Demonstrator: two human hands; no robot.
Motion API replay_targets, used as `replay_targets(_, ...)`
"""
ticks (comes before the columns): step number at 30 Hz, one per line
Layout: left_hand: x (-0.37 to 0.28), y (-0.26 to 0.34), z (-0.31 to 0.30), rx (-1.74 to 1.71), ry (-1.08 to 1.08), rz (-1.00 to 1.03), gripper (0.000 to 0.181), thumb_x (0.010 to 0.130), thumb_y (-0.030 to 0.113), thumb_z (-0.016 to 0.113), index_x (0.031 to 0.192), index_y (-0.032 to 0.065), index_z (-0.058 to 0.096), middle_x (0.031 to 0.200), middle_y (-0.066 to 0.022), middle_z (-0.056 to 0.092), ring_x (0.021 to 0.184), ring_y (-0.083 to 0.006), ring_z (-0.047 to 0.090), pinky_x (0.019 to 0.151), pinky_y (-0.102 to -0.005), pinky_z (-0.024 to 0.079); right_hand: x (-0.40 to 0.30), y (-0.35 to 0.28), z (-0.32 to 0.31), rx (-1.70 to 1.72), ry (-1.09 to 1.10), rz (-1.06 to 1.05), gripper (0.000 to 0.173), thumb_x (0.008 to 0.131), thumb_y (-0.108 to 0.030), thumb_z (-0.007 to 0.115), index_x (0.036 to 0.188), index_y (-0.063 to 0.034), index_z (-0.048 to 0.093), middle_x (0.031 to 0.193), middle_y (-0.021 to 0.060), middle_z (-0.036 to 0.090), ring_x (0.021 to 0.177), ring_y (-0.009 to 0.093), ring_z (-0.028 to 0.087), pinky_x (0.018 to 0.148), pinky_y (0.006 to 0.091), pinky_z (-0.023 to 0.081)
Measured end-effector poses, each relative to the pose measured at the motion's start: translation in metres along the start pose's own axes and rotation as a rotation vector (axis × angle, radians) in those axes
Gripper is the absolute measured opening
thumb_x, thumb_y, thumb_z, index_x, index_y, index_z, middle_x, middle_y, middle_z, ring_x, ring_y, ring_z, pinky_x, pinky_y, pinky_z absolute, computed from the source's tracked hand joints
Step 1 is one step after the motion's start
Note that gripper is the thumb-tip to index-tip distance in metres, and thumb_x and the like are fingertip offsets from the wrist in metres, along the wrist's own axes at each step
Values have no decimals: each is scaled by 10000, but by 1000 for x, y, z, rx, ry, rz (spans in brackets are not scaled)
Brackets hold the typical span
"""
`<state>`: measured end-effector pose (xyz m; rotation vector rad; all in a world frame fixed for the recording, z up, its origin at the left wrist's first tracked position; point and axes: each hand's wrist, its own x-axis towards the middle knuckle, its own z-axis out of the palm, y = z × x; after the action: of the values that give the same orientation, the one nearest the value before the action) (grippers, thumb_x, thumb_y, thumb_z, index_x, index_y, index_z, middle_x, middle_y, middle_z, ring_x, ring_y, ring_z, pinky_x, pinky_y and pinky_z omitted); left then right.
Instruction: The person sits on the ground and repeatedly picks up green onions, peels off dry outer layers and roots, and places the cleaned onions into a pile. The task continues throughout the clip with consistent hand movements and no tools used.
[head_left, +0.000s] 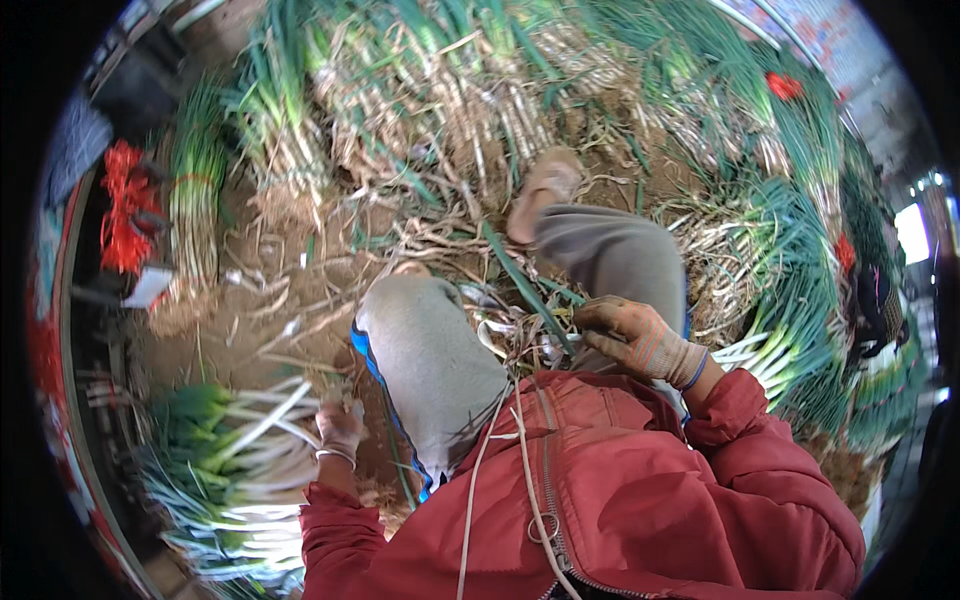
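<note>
My left hand (341, 431), with a white band at its wrist, is beside the white stalks of a pile of cleaned green onions (270, 480) at the lower left. Its fingers are blurred, and I cannot tell if they hold anything. My right hand (637, 337), in a soiled knit work glove with a blue cuff edge, is over my right thigh with its fingers curled. Close to its fingertips lies a long green onion leaf (529, 289); whether they grip it is unclear. Peeled skins and leaves (517, 330) lie between my legs.
Untrimmed green onion bunches (450, 112) with soil on their roots line the far side. A tied bunch (196, 202) stands at the left near red plastic ties (127, 206). At the right are more green onions (795, 322). Dry leaf scraps (277, 300) litter the ground.
</note>
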<state>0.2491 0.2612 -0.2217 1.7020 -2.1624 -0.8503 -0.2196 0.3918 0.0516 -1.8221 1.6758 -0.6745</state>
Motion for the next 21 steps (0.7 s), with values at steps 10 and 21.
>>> replay_targets(10, 120, 282, -57, -459, 70, 497, 249, 850, 32, 580, 1093, -20, 591, 1000, -118, 646, 895, -206, 621, 803, -307, 505, -184, 129, -19, 189, 732, 824, 277, 864, -181, 567, 1067, 2, 611, 901, 94, 652, 825, 145, 601, 758, 282, 480)
replay_targets(21, 124, 350, -15, 97, -126, 528, 285, 875, 136, 577, 1119, -13, 571, 1018, -144, 628, 918, -231, 601, 849, -325, 471, -264, 217, 36, -109, 606, 762, 276, 765, -255, 589, 977, -91, 656, 923, 184, 650, 893, 346, 622, 788, 406, 481)
